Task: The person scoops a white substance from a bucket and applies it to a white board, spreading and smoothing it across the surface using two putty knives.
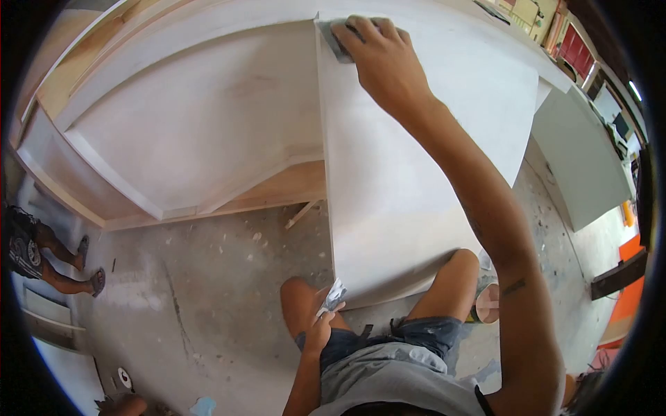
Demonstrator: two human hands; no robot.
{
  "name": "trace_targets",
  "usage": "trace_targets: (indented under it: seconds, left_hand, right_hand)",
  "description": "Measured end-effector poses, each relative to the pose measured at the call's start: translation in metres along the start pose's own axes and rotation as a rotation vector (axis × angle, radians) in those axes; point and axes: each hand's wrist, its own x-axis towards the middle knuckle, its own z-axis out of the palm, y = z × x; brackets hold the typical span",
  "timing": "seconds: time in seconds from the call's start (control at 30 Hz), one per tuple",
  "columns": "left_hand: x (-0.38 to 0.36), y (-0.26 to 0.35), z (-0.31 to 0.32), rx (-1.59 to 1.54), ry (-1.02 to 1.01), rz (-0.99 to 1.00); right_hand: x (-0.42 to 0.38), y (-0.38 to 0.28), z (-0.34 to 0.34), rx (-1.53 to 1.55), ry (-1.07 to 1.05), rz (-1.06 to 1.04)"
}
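Observation:
My right hand (385, 52) is at the far upper end of a white panel (416, 166), fingers bent over a piece of dark grey sandpaper (336, 45). The sandpaper lies flat against the surface, beside the panel's left edge. Low down, near my knees, my left hand (319, 334) is closed around a putty knife (334, 297) whose blade is smeared white and points up. That blade is close to the panel's near left corner.
Left of the panel stands a white-coated wooden frame (201, 118) with raised edges. A round can (487, 304) sits on the concrete floor (229, 298) beside my knee. Another person's legs (66, 260) show at far left. A pale panel (579, 159) stands at right.

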Motion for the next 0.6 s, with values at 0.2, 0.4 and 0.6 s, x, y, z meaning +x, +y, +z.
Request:
trace_targets:
  seconds: [0.2,0.4,0.6]
  left_hand:
    - [0.006,0.014,0.011,-0.065,-0.050,0.072]
    - [0.008,0.015,0.012,-0.008,-0.032,0.031]
    - [0.007,0.014,0.008,0.125,0.011,0.018]
  right_hand:
    - [-0.004,-0.002,-0.019,0.033,-0.047,-0.005]
    - [0.013,-0.001,-0.005,0.028,-0.007,0.058]
    - [-0.022,-0.024,-0.005,0.087,-0.052,-0.015]
